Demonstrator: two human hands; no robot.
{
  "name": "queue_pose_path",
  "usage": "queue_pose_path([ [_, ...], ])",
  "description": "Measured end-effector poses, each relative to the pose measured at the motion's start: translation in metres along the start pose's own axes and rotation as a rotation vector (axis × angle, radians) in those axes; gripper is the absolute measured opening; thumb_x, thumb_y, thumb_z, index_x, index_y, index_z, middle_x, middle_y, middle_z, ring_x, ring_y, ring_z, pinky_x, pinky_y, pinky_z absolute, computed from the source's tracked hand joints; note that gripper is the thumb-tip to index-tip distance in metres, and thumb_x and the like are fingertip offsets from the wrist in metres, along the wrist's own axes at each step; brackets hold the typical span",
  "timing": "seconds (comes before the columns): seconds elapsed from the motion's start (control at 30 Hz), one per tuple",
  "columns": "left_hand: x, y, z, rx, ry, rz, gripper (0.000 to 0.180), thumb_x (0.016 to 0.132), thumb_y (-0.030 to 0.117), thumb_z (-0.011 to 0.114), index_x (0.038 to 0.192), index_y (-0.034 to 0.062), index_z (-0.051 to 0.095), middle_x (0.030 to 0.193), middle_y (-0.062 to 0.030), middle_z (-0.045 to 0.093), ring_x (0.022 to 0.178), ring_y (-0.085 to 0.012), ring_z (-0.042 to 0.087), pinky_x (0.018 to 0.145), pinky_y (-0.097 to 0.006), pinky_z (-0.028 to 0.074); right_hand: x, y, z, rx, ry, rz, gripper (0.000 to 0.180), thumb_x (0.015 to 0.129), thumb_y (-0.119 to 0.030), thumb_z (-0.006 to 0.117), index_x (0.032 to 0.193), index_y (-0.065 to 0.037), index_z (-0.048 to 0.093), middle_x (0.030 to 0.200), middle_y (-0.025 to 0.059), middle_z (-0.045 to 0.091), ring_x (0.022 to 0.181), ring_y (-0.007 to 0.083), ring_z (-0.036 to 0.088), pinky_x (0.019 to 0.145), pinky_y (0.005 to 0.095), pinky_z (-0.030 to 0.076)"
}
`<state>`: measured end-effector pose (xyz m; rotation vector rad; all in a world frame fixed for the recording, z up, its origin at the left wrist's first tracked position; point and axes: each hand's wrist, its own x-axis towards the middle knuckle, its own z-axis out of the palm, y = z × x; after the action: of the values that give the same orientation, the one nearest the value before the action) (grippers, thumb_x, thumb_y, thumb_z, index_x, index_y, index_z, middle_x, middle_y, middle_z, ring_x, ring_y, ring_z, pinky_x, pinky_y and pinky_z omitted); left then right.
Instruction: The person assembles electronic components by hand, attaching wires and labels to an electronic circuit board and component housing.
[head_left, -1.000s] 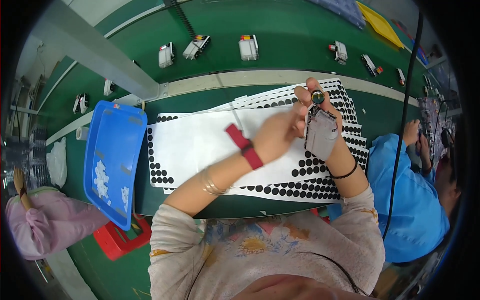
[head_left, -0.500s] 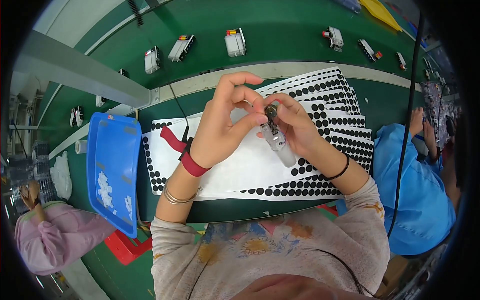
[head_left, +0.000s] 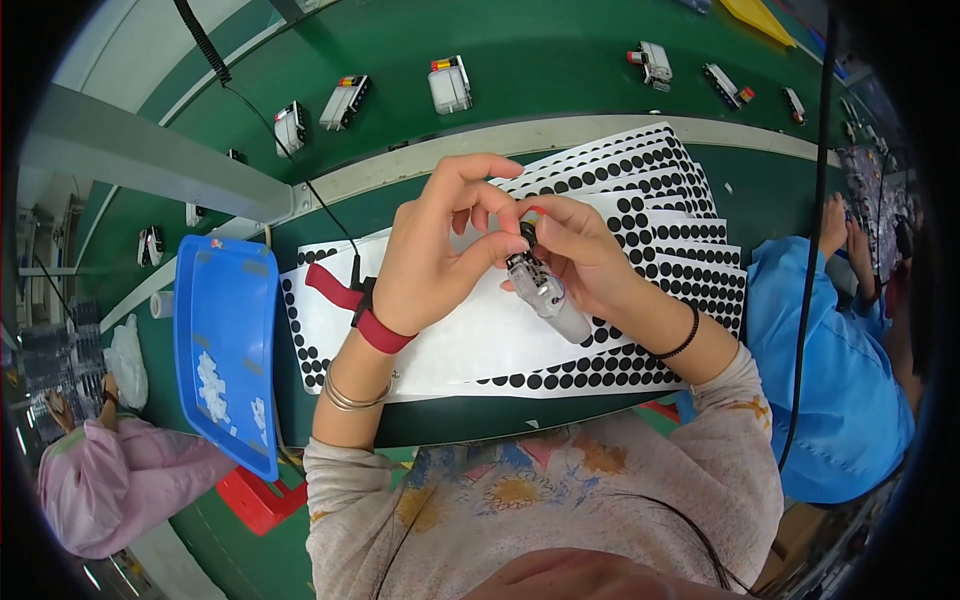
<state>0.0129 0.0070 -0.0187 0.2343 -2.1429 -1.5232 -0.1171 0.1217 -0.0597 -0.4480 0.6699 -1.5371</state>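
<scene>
Above the white sheets, my right hand [head_left: 585, 255] is closed round a small device with a clear and whitish body [head_left: 548, 298] and dark parts at its upper end. Thumb and fingertips of my left hand [head_left: 440, 245] are pinched together against that dark end; whatever lies between them is too small to make out. A red wrist strap [head_left: 385, 333] with a black cord circles my left wrist. Beneath both hands, sheets of round black stickers [head_left: 685, 290] are fanned out on the green table, with a large white blank area [head_left: 450, 345] on the left.
A blue tray [head_left: 188, 340] with white scraps stands at the left. Beyond the pale rail, similar devices [head_left: 450, 88] lie spaced along a green surface. A co-worker's blue sleeve [head_left: 835, 390] is close on the right; another person in pink [head_left: 110, 480] sits left. A black cable [head_left: 815, 230] hangs on the right.
The device has turned in my fingers, so its dark round end shows less now. Both hands have shifted only slightly. The whole view has moved a little.
</scene>
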Motion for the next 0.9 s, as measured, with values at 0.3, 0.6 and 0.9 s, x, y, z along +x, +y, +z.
queue_pose_path([
  [0.3, 0.002, -0.010, -0.012, -0.001, 0.124, -0.223, 0.049, 0.068, 0.008, 0.073, 0.109, 0.0058, 0.046, 0.081, 0.0003, 0.048, 0.074, -0.0085, 0.048, 0.063, -0.021, 0.039, -0.004, -0.005, 0.008, -0.413, -0.007, -0.252, 0.023, 0.079, -0.002, 0.062, 0.100, 0.001, 0.056, 0.092, 0.0095, 0.062, 0.080, 0.0110, 0.060, 0.070, 0.0235, 0.050],
  [0.6, -0.001, -0.012, -0.009, -0.110, -0.036, -0.360, 0.029, 0.077, 0.006, 0.065, 0.103, -0.0019, 0.054, 0.091, -0.0082, 0.064, 0.079, -0.0112, 0.060, 0.072, -0.022, 0.047, 0.001, -0.008, 0.005, -0.312, 0.329, -0.272, 0.023, 0.077, -0.002, 0.064, 0.098, -0.002, 0.055, 0.092, 0.0097, 0.063, 0.081, 0.0111, 0.059, 0.070, 0.0226, 0.049],
  [0.9, -0.001, -0.020, -0.010, -0.474, 0.048, -0.308, 0.018, 0.074, -0.011, 0.059, 0.089, -0.0031, 0.058, 0.086, -0.0088, 0.064, 0.078, -0.0094, 0.061, 0.073, -0.022, 0.049, -0.002, -0.005, 0.008, -0.675, 0.000, -0.688, 0.037, 0.071, 0.007, 0.065, 0.105, -0.001, 0.052, 0.109, 0.0156, 0.057, 0.106, 0.0190, 0.053, 0.087, 0.0294, 0.046],
])
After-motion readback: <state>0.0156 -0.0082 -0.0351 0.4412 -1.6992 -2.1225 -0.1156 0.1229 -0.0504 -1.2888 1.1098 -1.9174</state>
